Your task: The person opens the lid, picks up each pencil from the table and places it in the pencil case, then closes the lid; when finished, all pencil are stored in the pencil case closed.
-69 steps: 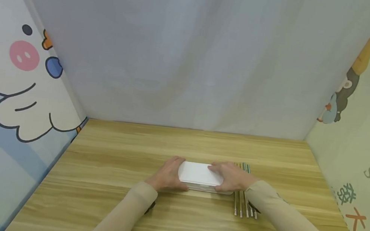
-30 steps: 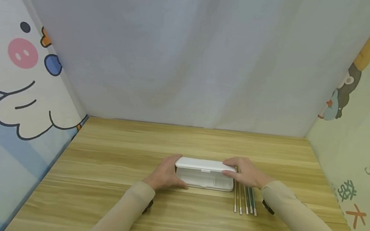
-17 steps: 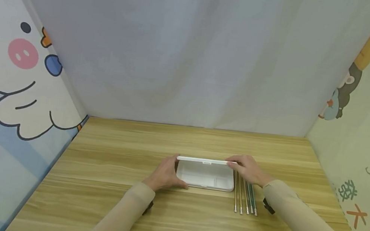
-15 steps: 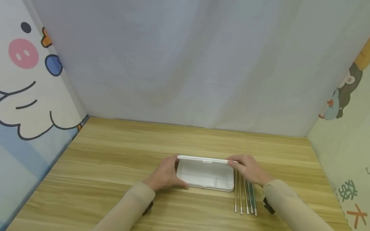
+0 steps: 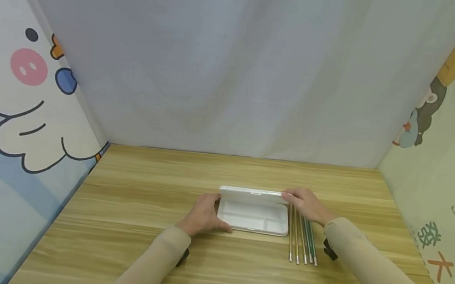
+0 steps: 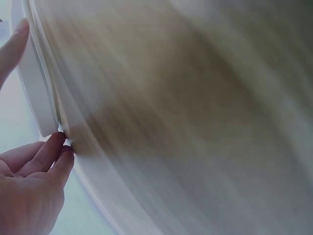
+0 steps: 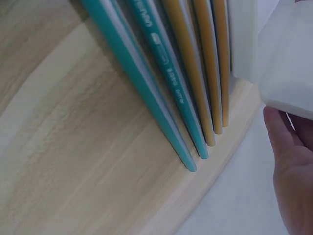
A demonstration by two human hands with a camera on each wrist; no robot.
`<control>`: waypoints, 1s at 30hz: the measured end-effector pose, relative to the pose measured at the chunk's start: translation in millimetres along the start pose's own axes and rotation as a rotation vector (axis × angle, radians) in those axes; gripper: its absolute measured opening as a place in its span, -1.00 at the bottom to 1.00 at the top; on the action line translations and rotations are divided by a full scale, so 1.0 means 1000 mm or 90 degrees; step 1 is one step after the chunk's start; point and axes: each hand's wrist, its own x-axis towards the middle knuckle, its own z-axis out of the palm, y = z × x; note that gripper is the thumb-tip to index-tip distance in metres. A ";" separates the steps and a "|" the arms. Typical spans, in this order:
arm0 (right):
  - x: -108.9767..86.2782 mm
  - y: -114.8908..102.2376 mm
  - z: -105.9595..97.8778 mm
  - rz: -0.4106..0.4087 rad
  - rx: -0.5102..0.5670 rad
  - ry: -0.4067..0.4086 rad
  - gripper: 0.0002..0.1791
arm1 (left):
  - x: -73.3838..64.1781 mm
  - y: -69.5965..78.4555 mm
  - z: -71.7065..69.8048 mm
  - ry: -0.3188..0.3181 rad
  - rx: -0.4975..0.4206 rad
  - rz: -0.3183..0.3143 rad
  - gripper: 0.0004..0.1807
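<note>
While the left hand [image 5: 202,215] grips the box [image 5: 245,208] and the right hand [image 5: 305,203] pinches its lid [image 5: 253,194], I see pencils [image 7: 191,68] nearer the right, running front to back.

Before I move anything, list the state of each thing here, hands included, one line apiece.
Box: open, resting on the table, nothing visible inside.
Lid: raised, inner side showing.
Yellow pencils: three, lying outside the box.
Green pencils: two, lying beside the yellow ones.
Left hand: fingers around the box's left end.
Right hand: fingers pinching the lid's right end.
Cloth: hanging behind the table.
</note>
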 end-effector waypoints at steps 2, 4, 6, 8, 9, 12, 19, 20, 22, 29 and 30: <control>0.000 0.000 -0.001 0.017 0.006 -0.003 -0.48 | 0.000 0.001 0.000 -0.005 0.007 0.001 0.19; 0.001 -0.001 -0.002 0.035 0.016 -0.007 -0.45 | 0.000 0.002 0.000 -0.009 0.012 0.003 0.19; 0.002 -0.001 -0.003 0.045 0.014 -0.009 -0.43 | 0.000 0.003 -0.001 -0.009 0.013 0.003 0.18; 0.005 -0.002 -0.005 0.039 0.019 -0.009 -0.47 | 0.000 0.003 -0.001 -0.006 0.006 0.002 0.17; 0.006 -0.001 -0.005 0.036 0.020 -0.005 -0.48 | 0.001 0.003 -0.001 -0.003 0.001 0.002 0.16; 0.011 0.001 -0.008 0.021 0.043 0.005 -0.55 | 0.001 0.002 0.000 0.010 -0.010 0.005 0.11; 0.020 0.008 -0.009 0.049 0.071 0.021 -0.57 | 0.002 0.002 0.000 0.003 0.017 0.026 0.05; 0.021 0.009 -0.009 0.057 0.071 0.024 -0.55 | 0.002 0.002 0.000 0.000 0.020 0.027 0.06; 0.023 0.009 -0.009 0.072 0.069 0.038 -0.53 | 0.002 0.003 0.000 -0.002 0.027 0.025 0.06; 0.028 0.010 -0.008 0.142 0.099 0.102 -0.44 | 0.000 0.004 -0.002 -0.004 0.026 0.034 0.05; 0.029 0.010 -0.008 0.153 0.105 0.111 -0.43 | 0.000 0.004 -0.003 -0.004 0.025 0.035 0.05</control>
